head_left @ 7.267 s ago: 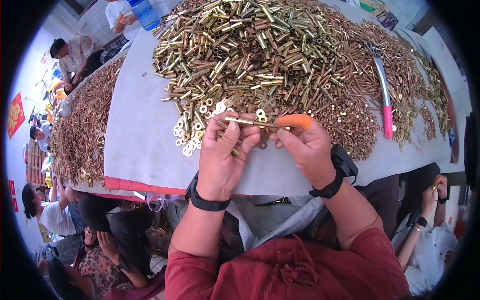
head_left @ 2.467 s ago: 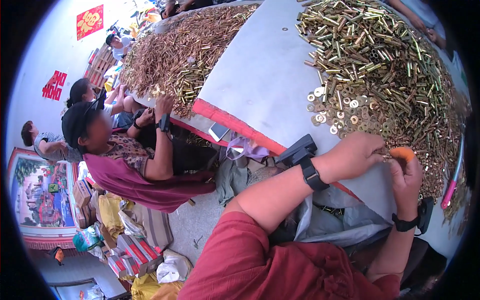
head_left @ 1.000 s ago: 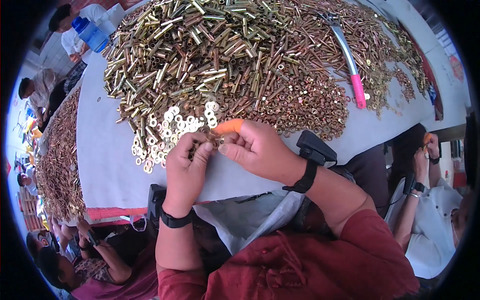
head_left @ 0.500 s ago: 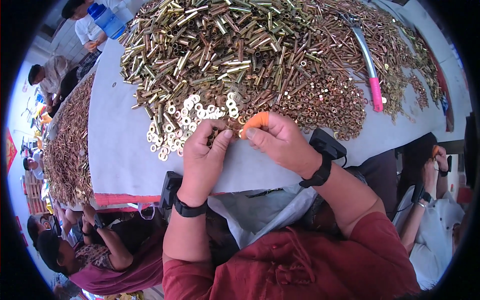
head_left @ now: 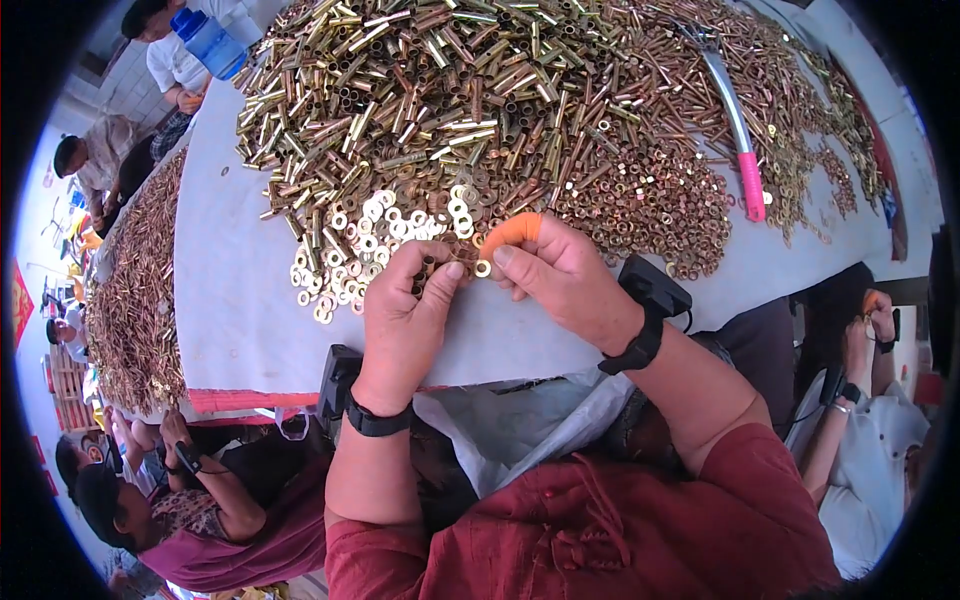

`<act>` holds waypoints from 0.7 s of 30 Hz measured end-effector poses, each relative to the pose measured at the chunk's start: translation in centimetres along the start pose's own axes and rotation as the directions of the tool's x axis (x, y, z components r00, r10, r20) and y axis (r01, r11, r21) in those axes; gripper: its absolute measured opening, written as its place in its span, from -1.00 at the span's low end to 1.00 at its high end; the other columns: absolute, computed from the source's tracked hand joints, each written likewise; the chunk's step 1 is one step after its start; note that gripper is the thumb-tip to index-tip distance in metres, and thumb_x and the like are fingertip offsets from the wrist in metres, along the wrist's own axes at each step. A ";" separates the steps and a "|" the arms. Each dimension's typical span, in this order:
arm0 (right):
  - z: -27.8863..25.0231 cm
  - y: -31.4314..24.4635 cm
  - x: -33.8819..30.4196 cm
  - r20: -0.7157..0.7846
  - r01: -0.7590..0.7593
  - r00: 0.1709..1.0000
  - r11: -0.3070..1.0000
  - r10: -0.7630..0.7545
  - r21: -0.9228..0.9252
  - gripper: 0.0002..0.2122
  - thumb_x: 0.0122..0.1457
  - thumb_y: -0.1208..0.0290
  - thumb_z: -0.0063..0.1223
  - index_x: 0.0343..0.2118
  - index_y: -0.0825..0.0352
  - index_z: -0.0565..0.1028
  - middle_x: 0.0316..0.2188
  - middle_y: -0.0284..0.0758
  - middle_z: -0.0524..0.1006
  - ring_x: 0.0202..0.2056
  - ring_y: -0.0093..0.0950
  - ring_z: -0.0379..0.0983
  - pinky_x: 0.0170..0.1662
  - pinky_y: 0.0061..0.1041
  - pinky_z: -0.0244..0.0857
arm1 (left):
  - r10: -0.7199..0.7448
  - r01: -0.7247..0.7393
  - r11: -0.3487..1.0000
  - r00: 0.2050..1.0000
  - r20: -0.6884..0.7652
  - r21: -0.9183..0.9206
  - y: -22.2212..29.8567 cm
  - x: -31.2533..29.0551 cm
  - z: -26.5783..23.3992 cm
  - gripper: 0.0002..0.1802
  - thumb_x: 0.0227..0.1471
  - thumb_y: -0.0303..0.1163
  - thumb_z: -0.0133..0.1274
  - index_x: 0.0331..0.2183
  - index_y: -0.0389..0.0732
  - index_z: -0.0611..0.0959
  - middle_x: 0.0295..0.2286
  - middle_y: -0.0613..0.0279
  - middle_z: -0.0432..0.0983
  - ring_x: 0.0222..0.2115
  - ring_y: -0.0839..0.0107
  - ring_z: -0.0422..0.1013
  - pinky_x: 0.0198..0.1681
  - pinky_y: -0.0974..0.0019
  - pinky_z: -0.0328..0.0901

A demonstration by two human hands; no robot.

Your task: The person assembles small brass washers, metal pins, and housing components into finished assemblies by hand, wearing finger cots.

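My left hand (head_left: 405, 310) is closed around a few small metal sleeves (head_left: 428, 263), whose dark round ends show between the fingers. Its thumb and forefinger pinch a copper-coloured piece, mostly hidden. Close by, my right hand (head_left: 565, 275) wears an orange finger cover (head_left: 513, 232) on its bent forefinger. A brassy washer (head_left: 483, 268) sits at that fingertip, with the right thumb beside it. Whether the washer touches the left hand's piece I cannot tell. Just beyond my hands lie loose shiny washers (head_left: 372, 240) and a spread of small nuts (head_left: 640, 225).
A large heap of metal sleeves (head_left: 430, 90) covers the far part of the pale table (head_left: 260, 350). A curved metal tool with a pink handle (head_left: 751, 185) lies at the right. Another heap (head_left: 135, 290) is at the left. Other people sit around; a blue jug (head_left: 210, 45) stands far left.
My right thumb has shifted slightly up and away from the forefinger's tip, so more of the washer shows. My left hand stays nearly where it was.
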State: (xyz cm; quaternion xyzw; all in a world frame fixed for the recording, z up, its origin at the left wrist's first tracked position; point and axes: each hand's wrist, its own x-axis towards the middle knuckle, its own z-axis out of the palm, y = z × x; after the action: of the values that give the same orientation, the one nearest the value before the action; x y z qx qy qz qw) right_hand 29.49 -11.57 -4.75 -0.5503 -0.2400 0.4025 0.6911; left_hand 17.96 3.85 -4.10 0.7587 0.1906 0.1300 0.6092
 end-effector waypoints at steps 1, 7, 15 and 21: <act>0.2 -0.1 0.0 0.000 0.001 1.000 1.000 -0.001 0.000 -0.80 0.29 0.41 0.01 -0.09 0.39 0.44 -0.37 -0.50 0.48 -0.38 -0.78 0.33 -0.33 -0.73 0.25 | -0.006 0.006 1.000 1.000 -0.002 -0.003 0.0 0.0 0.0 -0.94 0.17 -0.52 0.07 -0.30 -0.29 0.53 -0.47 0.28 0.54 -0.42 0.56 0.42 -0.30 0.46 0.33; -0.4 0.0 -0.1 0.027 -0.029 0.999 0.999 0.029 -0.026 -0.79 0.29 0.41 0.02 -0.09 0.39 0.45 -0.35 -0.47 0.51 -0.35 -0.76 0.37 -0.28 -0.71 0.29 | 0.019 -0.019 1.000 1.000 0.002 0.006 0.1 0.2 0.2 -0.94 0.17 -0.52 0.07 -0.30 -0.30 0.52 -0.48 0.29 0.52 -0.44 0.56 0.40 -0.30 0.46 0.33; 0.6 0.8 0.0 -0.007 0.061 0.998 0.994 -0.060 0.091 -0.70 0.32 0.35 -0.03 0.06 0.33 0.41 -0.31 -0.43 0.53 -0.29 -0.71 0.42 -0.19 -0.67 0.31 | -0.031 0.031 1.000 0.999 0.009 0.000 0.2 -0.1 -0.4 -0.94 0.19 -0.48 0.04 -0.31 -0.26 0.54 -0.49 0.40 0.49 -0.55 0.67 0.25 -0.50 0.54 0.16; 0.1 0.9 -0.3 0.019 0.026 0.999 0.999 -0.026 0.023 -0.71 0.30 0.42 0.00 0.04 0.36 0.41 -0.31 -0.44 0.51 -0.27 -0.70 0.43 -0.18 -0.66 0.32 | -0.073 0.067 0.987 0.997 -0.037 -0.143 0.3 -0.1 0.2 -0.95 0.19 -0.48 0.05 -0.30 -0.25 0.54 -0.52 0.46 0.43 -0.59 0.70 0.18 -0.55 0.56 0.10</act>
State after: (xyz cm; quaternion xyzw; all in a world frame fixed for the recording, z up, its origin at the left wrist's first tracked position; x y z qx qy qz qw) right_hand 28.94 -11.72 -5.51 -0.5354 -0.2491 0.4013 0.7002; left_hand 17.97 3.55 -3.85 0.7034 0.2202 0.1376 0.6617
